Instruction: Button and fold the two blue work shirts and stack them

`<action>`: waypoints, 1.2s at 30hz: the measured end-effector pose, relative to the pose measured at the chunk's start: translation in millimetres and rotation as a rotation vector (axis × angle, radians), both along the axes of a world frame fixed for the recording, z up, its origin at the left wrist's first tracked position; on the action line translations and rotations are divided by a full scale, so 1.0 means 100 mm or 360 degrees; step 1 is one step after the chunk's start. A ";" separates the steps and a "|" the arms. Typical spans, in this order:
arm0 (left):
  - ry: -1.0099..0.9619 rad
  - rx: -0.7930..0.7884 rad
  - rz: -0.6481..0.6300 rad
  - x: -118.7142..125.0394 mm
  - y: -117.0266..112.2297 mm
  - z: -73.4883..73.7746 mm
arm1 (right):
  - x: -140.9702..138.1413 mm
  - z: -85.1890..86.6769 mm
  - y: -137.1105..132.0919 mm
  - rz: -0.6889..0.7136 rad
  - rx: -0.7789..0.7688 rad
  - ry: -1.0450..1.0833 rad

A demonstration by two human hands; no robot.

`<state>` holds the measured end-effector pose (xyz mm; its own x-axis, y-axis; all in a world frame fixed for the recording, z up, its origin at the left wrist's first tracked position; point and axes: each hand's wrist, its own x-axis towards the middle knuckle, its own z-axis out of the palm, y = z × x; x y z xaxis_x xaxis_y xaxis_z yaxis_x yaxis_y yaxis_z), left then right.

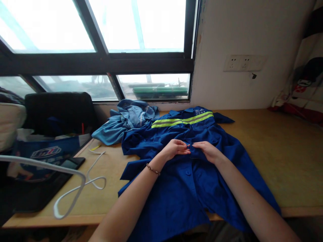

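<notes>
A dark blue work jacket (171,198) lies spread on the table, its collar toward the wall and its hem hanging over the near edge. Yellow-green reflective tape (198,118) crosses its chest. At the middle of the front opening, my left hand (176,148) pinches the cloth's edge, apparently at a button. Just to the right, my right hand (207,150) grips the facing edge between thumb and fingers. A small gap separates the two sets of fingertips. Lower on the front, a blue button (188,173) shows.
Crumpled light blue clothing (128,117) lies behind the jacket's left side. A white cable (83,178) loops over the left of the wooden table (285,158). Beyond that side are a blue bag (47,151) and a black chair back (59,111). A window and wall socket (243,63) are behind.
</notes>
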<state>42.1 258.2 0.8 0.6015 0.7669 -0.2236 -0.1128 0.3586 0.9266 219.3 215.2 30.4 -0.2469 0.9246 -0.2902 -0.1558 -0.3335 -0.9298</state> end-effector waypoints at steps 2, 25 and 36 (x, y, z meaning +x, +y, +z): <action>-0.0060 -0.0044 0.0040 -0.02 0.00 -0.01 | -0.01 -0.02 0.01 -0.0042 -0.0013 0.0054; 0.0220 0.0117 0.0405 0.15 -0.15 0.07 | -0.18 -0.24 -0.02 -0.0433 0.1007 -0.1206; 0.0184 -0.0145 0.0761 0.27 -0.16 -0.05 | -0.24 -0.25 -0.05 -0.0433 0.1105 -0.1397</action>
